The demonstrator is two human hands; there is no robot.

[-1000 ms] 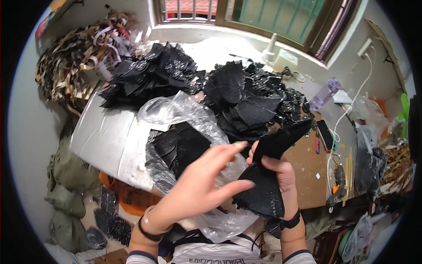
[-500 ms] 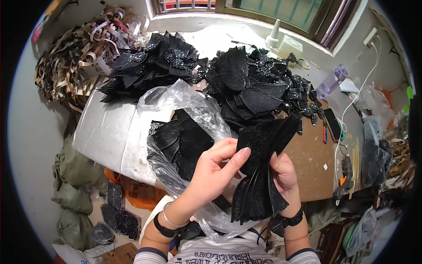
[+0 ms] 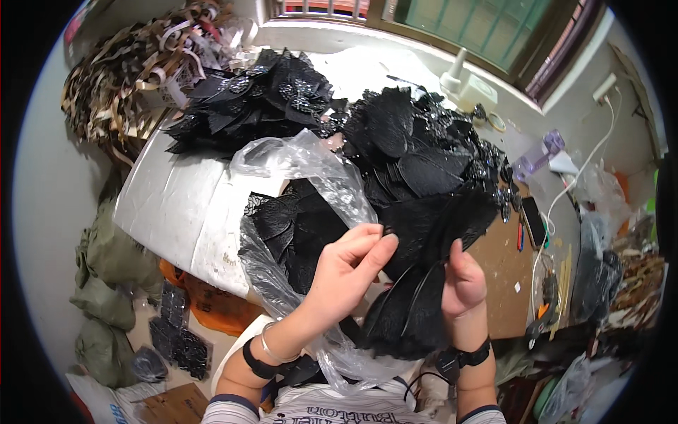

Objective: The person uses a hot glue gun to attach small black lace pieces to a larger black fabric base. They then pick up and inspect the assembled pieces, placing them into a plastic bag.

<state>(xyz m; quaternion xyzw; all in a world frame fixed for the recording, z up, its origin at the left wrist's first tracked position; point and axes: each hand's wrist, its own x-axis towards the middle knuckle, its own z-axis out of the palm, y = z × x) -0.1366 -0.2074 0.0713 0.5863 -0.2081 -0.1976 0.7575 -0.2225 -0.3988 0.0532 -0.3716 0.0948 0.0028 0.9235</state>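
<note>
Between my hands, over the table's front edge, is a bundle of black lace pieces, its layers fanned above and below. My left hand pinches its left edge between thumb and fingers. On the other side, my right hand holds the bundle, thumb up along its edge and fingers partly hidden behind. Beside my left hand lies a clear plastic bag, with more black lace pieces in its opening. Farther back is a heap of black leaf-shaped pieces with shiny beading.
Another black heap stands at the back left, near tangled ribbon strips. On the right are a purple bottle, a phone, a white cable and a glue gun. Green sacks sit on the floor left.
The bundle has spread wider, its lower layers opening out and its upper part tilting right. My right thumb has straightened upward. The whole view has shifted slightly.
</note>
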